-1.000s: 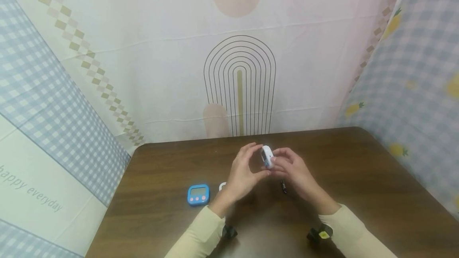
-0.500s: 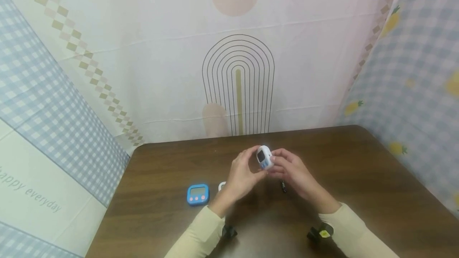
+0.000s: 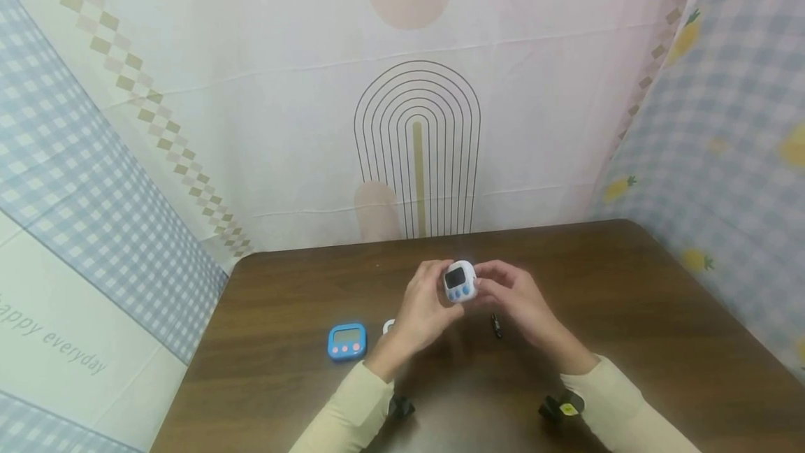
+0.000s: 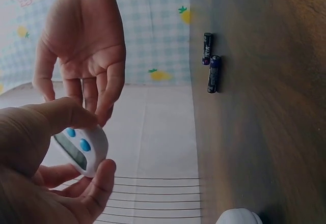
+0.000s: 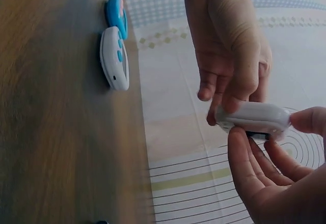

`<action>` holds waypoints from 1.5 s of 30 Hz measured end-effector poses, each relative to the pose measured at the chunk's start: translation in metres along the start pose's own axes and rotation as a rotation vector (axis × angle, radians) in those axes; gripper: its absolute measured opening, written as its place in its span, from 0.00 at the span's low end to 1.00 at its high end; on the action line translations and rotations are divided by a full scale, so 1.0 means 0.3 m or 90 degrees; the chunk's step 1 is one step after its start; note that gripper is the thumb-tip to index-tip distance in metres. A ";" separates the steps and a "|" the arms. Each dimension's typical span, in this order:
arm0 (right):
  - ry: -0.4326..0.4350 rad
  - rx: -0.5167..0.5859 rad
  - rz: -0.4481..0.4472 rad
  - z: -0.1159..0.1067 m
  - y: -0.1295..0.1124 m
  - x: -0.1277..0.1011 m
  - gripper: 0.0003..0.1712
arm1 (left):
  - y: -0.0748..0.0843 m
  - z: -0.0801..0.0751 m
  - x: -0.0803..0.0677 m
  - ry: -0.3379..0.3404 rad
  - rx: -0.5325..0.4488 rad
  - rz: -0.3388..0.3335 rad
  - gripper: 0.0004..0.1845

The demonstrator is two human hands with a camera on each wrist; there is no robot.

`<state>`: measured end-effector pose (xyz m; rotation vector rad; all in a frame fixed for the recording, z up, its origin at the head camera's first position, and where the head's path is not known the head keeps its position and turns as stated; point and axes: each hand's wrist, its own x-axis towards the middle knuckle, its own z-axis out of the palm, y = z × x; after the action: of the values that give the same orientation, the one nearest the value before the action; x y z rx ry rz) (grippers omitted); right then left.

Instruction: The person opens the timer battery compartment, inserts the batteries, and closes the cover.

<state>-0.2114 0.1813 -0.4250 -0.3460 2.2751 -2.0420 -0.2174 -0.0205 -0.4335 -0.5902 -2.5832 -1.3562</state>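
Holding a small white timer above the dark wooden counter, the person's left hand curls its thumb and fingers round the casing. The timer's dark screen and blue buttons face up toward the head camera. The right hand sits just beside it, fingers loosely bent, with fingertips touching the timer's underside in the right wrist view. Both arms wear cream sleeves.

On the counter, left of the hands, lies a blue timer with pink buttons. Another white timer lies just beside it, mostly hidden behind the left hand in the head view. Two black batteries lie end to end on the counter near the right hand. Patterned cloth hangs behind the counter.
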 end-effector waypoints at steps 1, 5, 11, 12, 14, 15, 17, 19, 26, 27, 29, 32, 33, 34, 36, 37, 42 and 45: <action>0.005 -0.006 -0.009 -0.001 0.002 0.000 0.22 | -0.001 0.001 0.000 -0.004 0.009 -0.002 0.41; 0.016 -0.044 -0.040 -0.003 0.006 0.001 0.24 | -0.003 0.004 -0.002 -0.025 0.052 -0.006 0.41; 0.040 -0.174 -0.060 -0.009 0.013 0.004 0.20 | -0.002 0.000 -0.005 -0.051 0.092 -0.022 0.41; 0.043 -0.191 -0.064 -0.010 0.014 0.004 0.19 | -0.002 -0.001 -0.005 -0.055 0.095 -0.024 0.41; 0.045 -0.216 -0.073 -0.012 0.016 0.003 0.19 | -0.003 -0.002 -0.007 -0.061 0.100 -0.024 0.40; 0.047 -0.225 -0.076 -0.013 0.017 0.004 0.19 | -0.004 -0.001 -0.007 -0.064 0.100 -0.025 0.40; 0.045 -0.240 -0.082 -0.014 0.018 0.004 0.19 | -0.004 -0.002 -0.010 -0.068 0.101 -0.027 0.40; 0.034 -0.246 -0.083 -0.018 0.020 0.006 0.20 | -0.004 -0.002 -0.010 -0.071 0.101 -0.029 0.41; -0.064 -0.289 -0.114 -0.031 0.044 0.017 0.33 | -0.011 0.003 -0.012 -0.112 0.095 -0.066 0.43; -0.074 -0.294 -0.117 -0.031 0.046 0.018 0.35 | -0.013 0.003 -0.012 -0.120 0.097 -0.070 0.43; -0.091 -0.301 -0.126 -0.030 0.052 0.020 0.35 | -0.014 0.003 -0.012 -0.135 0.103 -0.078 0.43; -0.101 -0.320 -0.133 -0.025 0.058 0.022 0.34 | -0.016 0.003 -0.011 -0.149 0.123 -0.084 0.42; -0.102 -0.330 -0.133 -0.023 0.060 0.022 0.34 | -0.017 0.003 -0.010 -0.153 0.131 -0.087 0.41; -0.103 -0.339 -0.135 -0.020 0.062 0.023 0.34 | -0.017 0.003 -0.010 -0.157 0.141 -0.089 0.41; -0.102 -0.358 -0.134 -0.015 0.067 0.024 0.33 | -0.022 0.003 -0.008 -0.163 0.156 -0.089 0.40; -0.101 -0.369 -0.133 -0.013 0.069 0.024 0.33 | -0.024 0.002 -0.008 -0.165 0.165 -0.087 0.39; -0.101 -0.424 -0.138 -0.002 0.088 0.028 0.31 | -0.035 0.002 -0.009 -0.183 0.195 -0.067 0.36; -0.103 -0.451 -0.142 0.003 0.101 0.029 0.31 | -0.045 0.006 -0.012 -0.192 0.204 -0.056 0.34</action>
<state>-0.2236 0.1813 -0.4543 -0.7920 2.8720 -1.1325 -0.2197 -0.0267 -0.4457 -0.6746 -3.0135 -0.8999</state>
